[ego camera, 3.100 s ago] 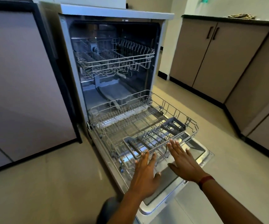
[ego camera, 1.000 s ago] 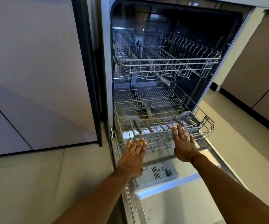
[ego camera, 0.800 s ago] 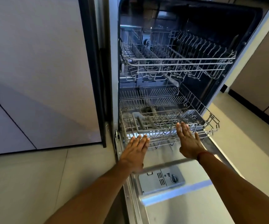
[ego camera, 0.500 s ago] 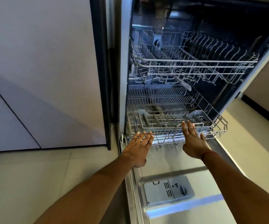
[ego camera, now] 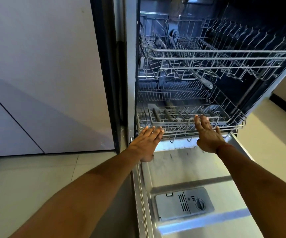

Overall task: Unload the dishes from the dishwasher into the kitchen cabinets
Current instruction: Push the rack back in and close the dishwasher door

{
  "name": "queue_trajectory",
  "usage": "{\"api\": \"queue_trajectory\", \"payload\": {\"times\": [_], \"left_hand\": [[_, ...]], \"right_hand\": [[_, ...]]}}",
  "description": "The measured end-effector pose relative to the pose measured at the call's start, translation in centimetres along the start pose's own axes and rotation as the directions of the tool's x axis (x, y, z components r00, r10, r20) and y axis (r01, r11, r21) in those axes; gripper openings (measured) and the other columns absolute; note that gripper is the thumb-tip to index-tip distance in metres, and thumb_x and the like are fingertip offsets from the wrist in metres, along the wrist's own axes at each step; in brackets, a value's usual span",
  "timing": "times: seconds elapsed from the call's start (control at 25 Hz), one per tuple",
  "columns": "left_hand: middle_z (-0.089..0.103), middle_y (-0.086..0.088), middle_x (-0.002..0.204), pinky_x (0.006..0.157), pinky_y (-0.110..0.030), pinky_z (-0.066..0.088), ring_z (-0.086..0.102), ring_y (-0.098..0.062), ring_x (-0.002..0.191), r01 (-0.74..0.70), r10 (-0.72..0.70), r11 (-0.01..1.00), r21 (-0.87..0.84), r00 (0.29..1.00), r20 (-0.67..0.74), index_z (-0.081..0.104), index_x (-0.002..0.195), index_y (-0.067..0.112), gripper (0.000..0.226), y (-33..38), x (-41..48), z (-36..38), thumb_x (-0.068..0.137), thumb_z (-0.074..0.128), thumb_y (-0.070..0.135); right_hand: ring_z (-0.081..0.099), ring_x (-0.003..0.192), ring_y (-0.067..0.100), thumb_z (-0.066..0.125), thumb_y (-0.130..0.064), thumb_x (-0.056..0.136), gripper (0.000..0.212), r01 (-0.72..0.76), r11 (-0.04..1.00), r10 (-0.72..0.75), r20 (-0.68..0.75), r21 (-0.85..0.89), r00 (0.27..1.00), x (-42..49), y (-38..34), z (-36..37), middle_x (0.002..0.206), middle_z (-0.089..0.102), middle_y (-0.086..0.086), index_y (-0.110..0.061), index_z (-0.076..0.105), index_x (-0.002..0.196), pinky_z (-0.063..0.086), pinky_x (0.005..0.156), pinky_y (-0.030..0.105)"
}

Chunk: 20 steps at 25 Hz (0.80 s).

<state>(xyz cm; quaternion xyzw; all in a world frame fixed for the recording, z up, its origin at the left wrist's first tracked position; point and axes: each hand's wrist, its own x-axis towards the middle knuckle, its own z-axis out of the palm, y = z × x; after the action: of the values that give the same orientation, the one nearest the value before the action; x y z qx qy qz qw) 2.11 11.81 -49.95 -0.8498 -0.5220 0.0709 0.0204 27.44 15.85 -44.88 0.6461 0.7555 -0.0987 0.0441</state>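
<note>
Both hands reach forward with fingers straight and held close together, gripping nothing. The left hand lies palm down at lower centre with its fingertips at the front left corner of the lower rack, though whether they touch the wire I cannot tell. The right hand is tilted up, its fingers laid against the raised loop in the rack's front rail. A red band circles the right wrist. This lower rack sits largely inside the dishwasher, which fills the centre and right of the frame, and only its front edge juts over the hinge line. A grey cutlery basket stands in the rack just behind the front rail. Above it, in the upper right, the upper rack hangs inside the dark tub, with a spray arm under it. The steel door lies folded down toward the bottom of the frame, and a grey detergent dispenser is set in its inner face. A pale cabinet panel fills the upper left, and light floor tiles run below it.
</note>
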Motion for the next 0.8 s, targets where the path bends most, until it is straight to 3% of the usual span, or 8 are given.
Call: {"api": "queue_trajectory", "payload": {"times": [0.36,0.6,0.8], "left_hand": [[-0.022,-0.008,0.159,0.119,-0.046,-0.007,-0.016,-0.032,0.146,0.086,-0.092,0.995,0.046,0.981,0.173,-0.017,0.151,0.012,0.096,-1.1,2.3,-2.4,0.087,0.055,0.012],[-0.03,-0.008,0.156,0.119,-0.047,-0.009,-0.022,-0.029,0.144,0.063,-0.063,0.998,0.003,0.99,0.123,-0.017,0.151,0.017,0.095,-1.9,0.8,-3.4,0.09,0.055,0.016],[-0.033,-0.007,0.154,0.119,-0.051,-0.004,-0.024,-0.029,0.144,0.027,-0.012,0.992,-0.126,0.993,0.117,-0.018,0.15,0.021,0.099,-0.4,-2.5,-3.6,0.09,0.06,0.02]], "right_hand": [[-0.018,0.147,0.02,0.047,-0.007,0.09,0.092,0.013,1.0,-0.012,0.069,-0.016,0.998,2.6,-0.3,-2.0,0.157,-0.028,-0.005,-0.032,-0.017,0.151,0.001,0.116,0.059],[-0.021,0.146,0.021,0.043,-0.009,0.092,0.085,0.059,0.998,-0.059,0.058,0.007,0.997,-0.3,-3.0,-0.6,0.156,-0.029,0.002,-0.019,-0.017,0.152,0.0,0.117,0.057],[-0.006,0.149,0.021,0.047,-0.023,0.096,0.083,0.102,0.989,-0.101,-0.018,0.106,0.995,-5.4,-5.3,1.5,0.161,-0.014,0.003,-0.018,-0.014,0.153,0.011,0.119,0.053]]}}
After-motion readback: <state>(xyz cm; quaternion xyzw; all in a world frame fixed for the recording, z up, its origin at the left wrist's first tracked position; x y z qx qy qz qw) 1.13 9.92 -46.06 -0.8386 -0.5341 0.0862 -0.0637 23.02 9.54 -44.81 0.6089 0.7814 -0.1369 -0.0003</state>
